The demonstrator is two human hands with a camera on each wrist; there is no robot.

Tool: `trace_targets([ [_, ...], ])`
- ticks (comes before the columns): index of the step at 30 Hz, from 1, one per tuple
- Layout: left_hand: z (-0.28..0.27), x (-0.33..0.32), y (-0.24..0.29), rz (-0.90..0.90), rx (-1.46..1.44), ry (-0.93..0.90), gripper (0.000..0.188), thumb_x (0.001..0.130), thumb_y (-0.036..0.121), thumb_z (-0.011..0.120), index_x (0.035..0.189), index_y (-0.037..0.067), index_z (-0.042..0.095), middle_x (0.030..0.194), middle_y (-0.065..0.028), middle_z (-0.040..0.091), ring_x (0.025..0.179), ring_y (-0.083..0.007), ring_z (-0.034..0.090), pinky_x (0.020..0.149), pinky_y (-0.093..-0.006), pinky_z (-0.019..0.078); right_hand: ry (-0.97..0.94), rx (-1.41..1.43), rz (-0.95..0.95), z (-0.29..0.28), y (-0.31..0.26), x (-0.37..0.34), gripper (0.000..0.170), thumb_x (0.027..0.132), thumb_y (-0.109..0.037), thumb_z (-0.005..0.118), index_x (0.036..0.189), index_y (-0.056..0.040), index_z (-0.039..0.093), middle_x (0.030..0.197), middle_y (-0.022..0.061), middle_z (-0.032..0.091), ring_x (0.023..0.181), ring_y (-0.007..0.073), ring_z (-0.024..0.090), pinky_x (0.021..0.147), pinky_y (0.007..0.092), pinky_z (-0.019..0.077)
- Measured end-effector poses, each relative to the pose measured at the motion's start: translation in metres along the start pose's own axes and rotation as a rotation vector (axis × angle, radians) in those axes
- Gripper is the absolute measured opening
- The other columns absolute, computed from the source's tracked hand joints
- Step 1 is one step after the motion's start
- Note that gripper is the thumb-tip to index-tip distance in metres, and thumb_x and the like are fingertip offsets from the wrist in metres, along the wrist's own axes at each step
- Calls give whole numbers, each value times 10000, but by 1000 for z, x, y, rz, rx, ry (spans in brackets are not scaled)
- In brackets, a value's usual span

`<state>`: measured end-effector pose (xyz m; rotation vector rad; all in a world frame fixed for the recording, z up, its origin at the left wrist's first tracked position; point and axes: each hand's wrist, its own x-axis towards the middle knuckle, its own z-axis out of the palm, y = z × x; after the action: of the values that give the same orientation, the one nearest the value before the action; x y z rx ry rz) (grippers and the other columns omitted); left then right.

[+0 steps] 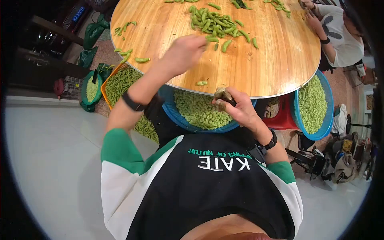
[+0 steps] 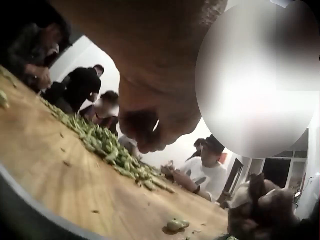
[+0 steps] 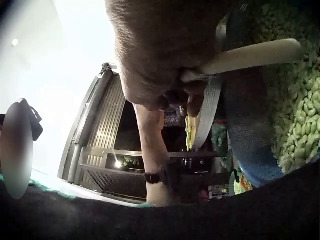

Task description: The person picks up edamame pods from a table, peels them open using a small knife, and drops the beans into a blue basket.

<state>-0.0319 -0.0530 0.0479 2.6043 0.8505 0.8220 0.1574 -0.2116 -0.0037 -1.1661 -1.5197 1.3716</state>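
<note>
My left hand [image 1: 184, 56], blurred, is over the round wooden table [image 1: 272, 60], near a pile of green bean pods [image 1: 216, 24]. In the left wrist view its fingers [image 2: 155, 140] are loosely curled, and no pod shows between them. At the table's near edge, my right hand [image 1: 242, 108] is above a blue basin of shelled green beans [image 1: 200, 108]. In the right wrist view its curled fingers hold a pale, smooth, elongated thing [image 3: 255, 55] that sticks out toward the basin; its kind I cannot tell. A single pod [image 1: 202, 83] lies between the hands.
An orange crate of pods [image 1: 124, 80] stands left below the table. On the right, another blue basin [image 1: 330, 108] holds shelled beans, beside a red stool [image 1: 282, 114]. Loose pods [image 1: 142, 60] lie near the left rim. A person in white [image 1: 344, 36] sits at the right.
</note>
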Motion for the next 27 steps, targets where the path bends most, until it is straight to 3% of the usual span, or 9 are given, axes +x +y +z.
trace_targets([
  [3, 55, 35, -17, 109, -8, 60, 126, 776, 4, 557, 893, 32, 592, 820, -177, 574, 853, -360, 584, 741, -445, 483, 88, 83, 26, -4, -14, -5, 222, 895, -87, 542, 1093, 13, 563, 792, 45, 616, 659, 76, 548, 569, 228, 435],
  [9, 72, 57, -27, 169, 84, -225, 185, 741, -1, 580, 922, 31, 601, 942, -173, 547, 942, -365, 556, 791, -432, 475, 158, 340, 120, -19, -11, -5, 319, 944, -137, 456, 1220, 17, 493, 834, 38, 583, 595, 56, 474, 480, 195, 386],
  [11, 71, 58, -29, 309, 223, -150, 203, 736, -3, 580, 934, 30, 601, 948, -166, 532, 960, -352, 555, 805, -422, 474, 205, 431, 113, -18, -7, -1, 326, 960, -129, 433, 1248, 19, 471, 851, 57, 566, 601, 68, 483, 463, 198, 387],
  [15, 65, 57, -18, 355, 213, 56, 174, 756, 12, 594, 929, 23, 604, 927, -164, 574, 912, -336, 588, 751, -399, 483, 340, 660, 75, -20, -4, 4, 329, 973, -125, 431, 1281, -15, 464, 853, 67, 555, 604, 88, 478, 461, 203, 392],
  [17, 49, 43, 11, 7, -384, -78, 129, 781, 42, 622, 905, 11, 605, 788, -123, 619, 722, -242, 628, 627, -338, 477, 360, 700, 30, -21, -4, 3, 311, 976, -131, 433, 1265, -22, 472, 854, 66, 554, 602, 89, 477, 459, 204, 391],
  [18, 48, 35, 18, 11, -387, -85, 129, 781, 42, 622, 905, 11, 605, 788, -123, 619, 722, -242, 628, 627, -338, 477, 366, 736, -12, -20, -4, 4, 293, 980, -137, 435, 1249, -29, 479, 856, 65, 552, 599, 91, 476, 458, 205, 390],
  [20, 47, 19, 32, -279, -796, -184, 98, 852, 86, 642, 887, 7, 597, 681, -36, 606, 591, -66, 521, 525, -224, 394, 356, 762, -29, -19, -3, 5, 268, 982, -152, 441, 1217, -33, 487, 853, 65, 550, 595, 90, 471, 453, 204, 385],
  [21, 41, 13, 41, -312, -900, -225, 74, 864, 80, 641, 901, 21, 616, 663, 10, 598, 565, -18, 516, 486, -179, 358, 337, 785, -47, -18, -3, 5, 245, 983, -167, 447, 1185, -36, 495, 851, 64, 548, 591, 90, 466, 449, 203, 381],
  [27, 44, -10, 46, -511, -1139, -211, 103, 856, 106, 666, 912, 22, 648, 671, 11, 634, 565, -15, 551, 472, -158, 374, 170, 855, -35, -14, -7, 2, 245, 982, -214, 460, 1154, -41, 483, 843, 65, 542, 577, 87, 443, 433, 196, 357],
])
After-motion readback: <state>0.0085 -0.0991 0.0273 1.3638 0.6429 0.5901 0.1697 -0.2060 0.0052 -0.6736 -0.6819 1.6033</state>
